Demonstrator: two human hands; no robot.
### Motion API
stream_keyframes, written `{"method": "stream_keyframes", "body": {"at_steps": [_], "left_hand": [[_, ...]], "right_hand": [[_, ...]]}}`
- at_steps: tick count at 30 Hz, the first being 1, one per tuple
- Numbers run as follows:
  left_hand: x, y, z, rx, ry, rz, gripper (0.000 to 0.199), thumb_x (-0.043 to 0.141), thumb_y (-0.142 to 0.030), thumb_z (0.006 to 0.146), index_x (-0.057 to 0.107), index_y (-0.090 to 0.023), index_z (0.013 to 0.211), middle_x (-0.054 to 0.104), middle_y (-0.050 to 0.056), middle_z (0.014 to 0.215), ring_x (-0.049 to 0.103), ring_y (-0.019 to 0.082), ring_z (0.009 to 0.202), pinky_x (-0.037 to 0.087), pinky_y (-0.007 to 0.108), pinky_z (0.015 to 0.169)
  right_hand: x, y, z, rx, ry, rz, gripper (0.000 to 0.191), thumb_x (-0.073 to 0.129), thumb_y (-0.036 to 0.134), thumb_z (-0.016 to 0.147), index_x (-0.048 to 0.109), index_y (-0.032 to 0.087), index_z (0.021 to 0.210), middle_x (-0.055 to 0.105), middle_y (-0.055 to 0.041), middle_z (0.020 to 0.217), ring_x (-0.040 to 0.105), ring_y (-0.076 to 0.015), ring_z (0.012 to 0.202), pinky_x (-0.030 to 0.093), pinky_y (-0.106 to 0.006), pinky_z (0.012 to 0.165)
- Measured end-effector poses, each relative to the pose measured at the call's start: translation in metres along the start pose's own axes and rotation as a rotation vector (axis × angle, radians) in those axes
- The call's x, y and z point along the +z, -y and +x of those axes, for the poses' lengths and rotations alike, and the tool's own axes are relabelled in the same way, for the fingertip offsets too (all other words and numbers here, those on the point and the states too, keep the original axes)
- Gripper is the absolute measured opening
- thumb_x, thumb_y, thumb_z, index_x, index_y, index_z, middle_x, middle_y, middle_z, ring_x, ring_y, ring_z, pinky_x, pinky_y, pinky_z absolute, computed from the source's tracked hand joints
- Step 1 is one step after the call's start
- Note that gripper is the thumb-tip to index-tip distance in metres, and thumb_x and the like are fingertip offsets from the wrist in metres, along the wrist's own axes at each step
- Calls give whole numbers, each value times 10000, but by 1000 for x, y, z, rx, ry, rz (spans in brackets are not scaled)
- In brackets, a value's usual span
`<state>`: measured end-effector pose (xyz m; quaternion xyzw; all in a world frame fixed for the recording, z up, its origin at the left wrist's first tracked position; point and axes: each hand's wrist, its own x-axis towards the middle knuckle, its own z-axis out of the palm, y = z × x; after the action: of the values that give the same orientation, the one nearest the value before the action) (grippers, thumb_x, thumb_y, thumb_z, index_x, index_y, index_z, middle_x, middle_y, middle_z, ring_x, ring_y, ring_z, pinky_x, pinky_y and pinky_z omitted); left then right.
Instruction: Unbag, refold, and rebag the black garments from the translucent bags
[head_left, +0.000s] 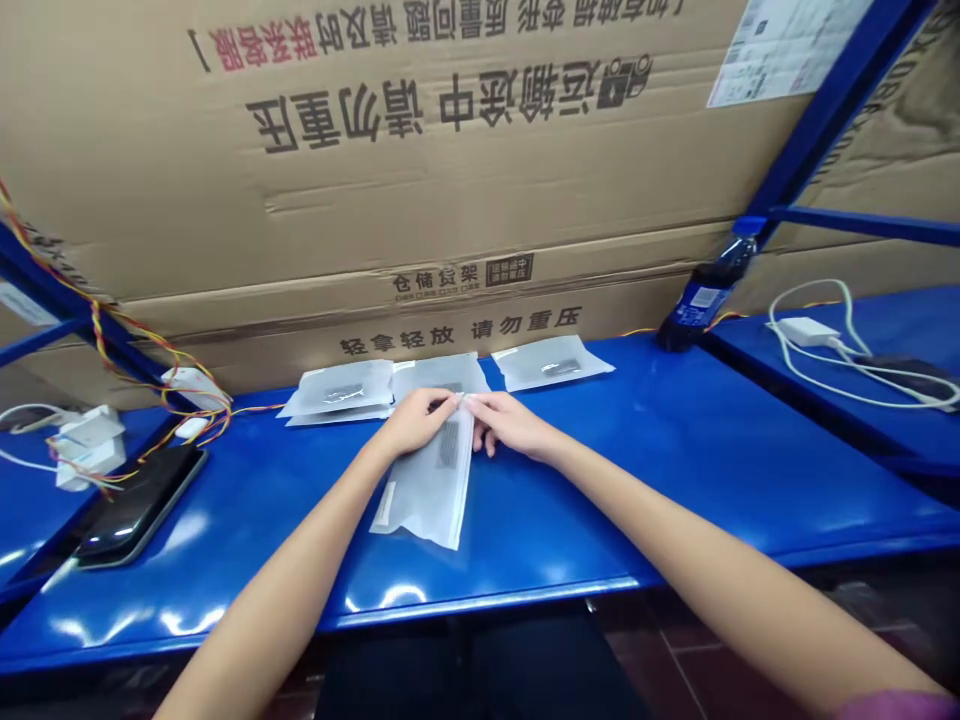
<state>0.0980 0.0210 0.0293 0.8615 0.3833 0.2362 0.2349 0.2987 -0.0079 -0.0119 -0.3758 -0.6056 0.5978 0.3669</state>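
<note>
The smooth blue desk (645, 450) had a glossy, metal-looking finish that threw back white highlights, while the frosted white rectangular pouch (431, 485) looked like thin, matt, slightly creased plastic. The large brown cardboard panel (420, 200) behind was matt paper board with shallow creases, and the dark bottle with a blue cap (705, 290) looked like shiny plastic. The black rectangular case (140, 507) at the left had a smooth, glossy surface.

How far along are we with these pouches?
In hand: the held pouch, its far end pinched by the left hand and right hand. Beyond, by the cardboard, lie the left pouches, stacked, the middle pouch and the right pouch. Whether those are done or left cannot be told.
</note>
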Motion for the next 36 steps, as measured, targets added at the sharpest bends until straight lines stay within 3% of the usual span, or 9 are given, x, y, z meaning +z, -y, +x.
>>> {"method": "stream_keyframes", "body": {"at_steps": [4, 9, 11, 16, 31, 36], "left_hand": [[3, 4, -7, -49, 59, -75, 468, 449, -478, 1008, 588, -190, 666, 595, -3, 655, 507, 165, 640, 427, 287, 622], [1, 4, -9, -101, 3, -84, 415, 482, -452, 970, 504, -205, 637, 498, -20, 629, 441, 151, 633, 372, 279, 604], [-4, 9, -8, -122, -62, -68, 387, 486, -429, 966, 493, -208, 648, 496, -19, 642, 440, 155, 651, 366, 283, 617], [-23, 21, -10, -166, -187, -18, 373, 485, -394, 959, 424, -225, 633, 459, -25, 641, 414, 157, 656, 351, 293, 643], [-27, 17, -13, -162, -237, -9, 367, 492, -398, 950, 445, -225, 630, 488, -19, 646, 444, 161, 658, 385, 297, 673], [-29, 22, -14, -179, -257, -10, 369, 489, -398, 951, 423, -228, 631, 455, -25, 631, 428, 155, 637, 368, 290, 644]], "right_hand": [[4, -2, 3, 11, -7, 12, 516, 689, 691, 910, 650, 189, 796, 654, 2, 598, 615, -123, 504, 503, -214, 441], [5, 5, -7, 49, -7, 11, 548, 735, 660, 868, 596, 194, 616, 622, 2, 525, 571, -110, 439, 449, -211, 394], [7, 10, -14, 87, 83, -6, 539, 740, 638, 865, 629, 180, 602, 639, -18, 512, 579, -121, 428, 426, -213, 372], [7, 23, -33, 223, 506, -95, 492, 698, 585, 908, 714, 139, 701, 749, -69, 646, 669, -135, 494, 441, -195, 380], [4, 27, -35, 434, 828, -65, 448, 607, 506, 895, 737, 121, 708, 740, -73, 609, 680, -146, 464, 436, -190, 345], [3, 30, -37, 510, 964, -68, 526, 638, 611, 887, 740, 114, 747, 759, -94, 659, 704, -163, 488, 452, -203, 346]]}}
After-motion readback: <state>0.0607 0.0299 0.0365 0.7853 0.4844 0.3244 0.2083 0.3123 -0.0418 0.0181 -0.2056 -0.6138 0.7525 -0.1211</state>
